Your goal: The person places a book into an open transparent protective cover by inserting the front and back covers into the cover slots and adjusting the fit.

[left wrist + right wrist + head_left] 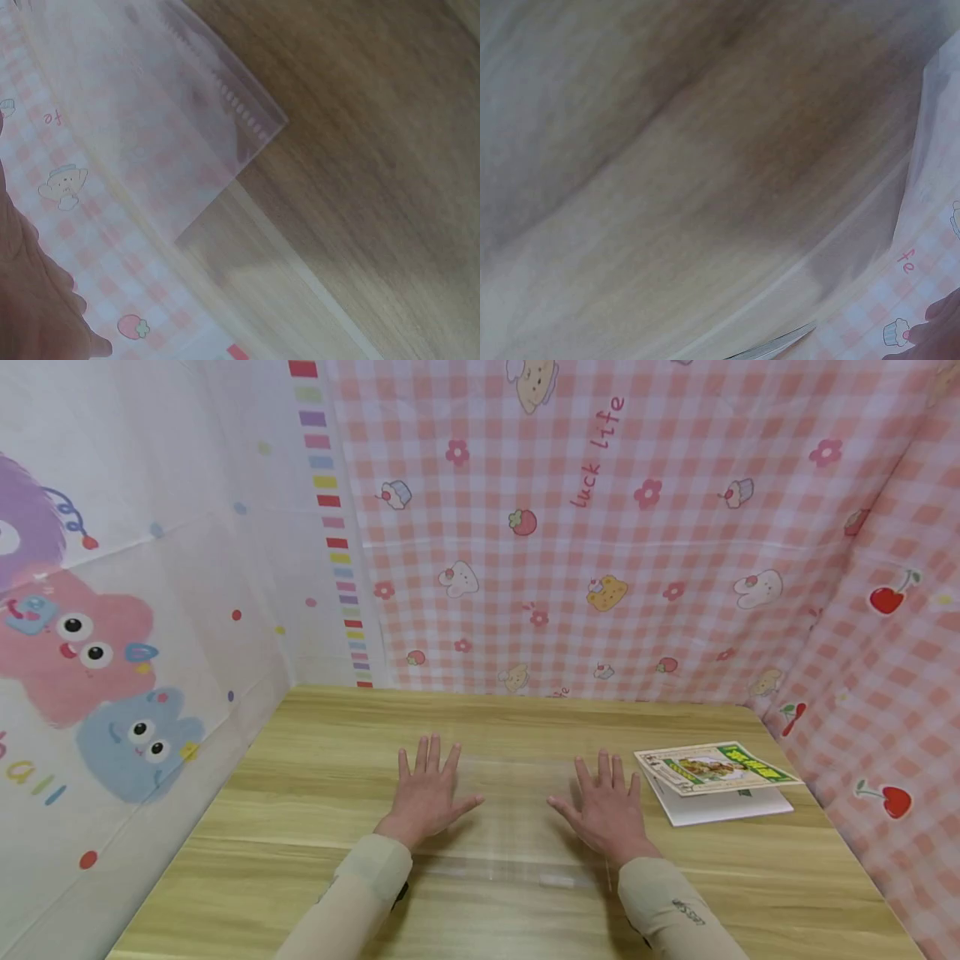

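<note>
A clear, glossy plastic sheet or sleeve lies flat on the wooden table between the two hands; its outline is faint. My left hand is at its left side, palm down, fingers straight and spread. On the right side my right hand is held the same way, thumb pointing inward. Neither hand grips anything, and whether the palms press on the plastic cannot be told. In the left wrist view, a corner of the plastic shows a row of pale marks along one edge. The right wrist view catches another plastic corner.
A folded printed card or booklet, partly raised, lies on the table to the right of my right hand. Patterned cloth walls border the table at the back and both sides.
</note>
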Motion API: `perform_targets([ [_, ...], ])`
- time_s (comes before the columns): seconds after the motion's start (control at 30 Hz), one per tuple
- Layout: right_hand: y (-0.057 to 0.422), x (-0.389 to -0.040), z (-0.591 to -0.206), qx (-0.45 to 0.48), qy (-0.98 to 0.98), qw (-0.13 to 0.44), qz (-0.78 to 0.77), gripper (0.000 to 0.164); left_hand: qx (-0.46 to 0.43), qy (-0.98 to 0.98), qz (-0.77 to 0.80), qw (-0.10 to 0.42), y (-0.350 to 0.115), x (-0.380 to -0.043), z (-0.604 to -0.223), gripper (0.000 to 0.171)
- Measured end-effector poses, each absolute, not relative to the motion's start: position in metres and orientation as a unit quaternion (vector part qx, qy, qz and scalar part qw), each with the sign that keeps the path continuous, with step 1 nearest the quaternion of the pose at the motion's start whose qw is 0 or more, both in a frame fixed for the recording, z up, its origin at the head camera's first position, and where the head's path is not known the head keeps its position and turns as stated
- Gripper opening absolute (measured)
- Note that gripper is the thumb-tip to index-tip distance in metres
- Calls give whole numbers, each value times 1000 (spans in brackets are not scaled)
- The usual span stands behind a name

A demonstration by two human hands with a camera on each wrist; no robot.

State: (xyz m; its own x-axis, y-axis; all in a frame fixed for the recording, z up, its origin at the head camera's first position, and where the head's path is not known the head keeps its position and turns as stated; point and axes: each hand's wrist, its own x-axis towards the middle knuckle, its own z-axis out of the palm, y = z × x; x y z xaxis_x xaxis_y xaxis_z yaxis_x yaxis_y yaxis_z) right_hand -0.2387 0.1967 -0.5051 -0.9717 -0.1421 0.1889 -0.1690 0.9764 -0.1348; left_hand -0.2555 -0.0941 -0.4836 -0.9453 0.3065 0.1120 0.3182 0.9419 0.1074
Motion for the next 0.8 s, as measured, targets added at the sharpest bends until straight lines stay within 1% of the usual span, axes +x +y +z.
perform_targets([
  [0.3,198,-237,-503,73,-990,92,79,91,-159,-984,-65,43,-93,-257,-483,92],
  [0.6,201,-239,-488,47,-990,100,87,76,-155,-985,-64,29,-91,-257,-476,89],
  [0.8,208,-241,-472,23,-992,78,93,70,-155,-986,-63,23,-90,-259,-471,86],
])
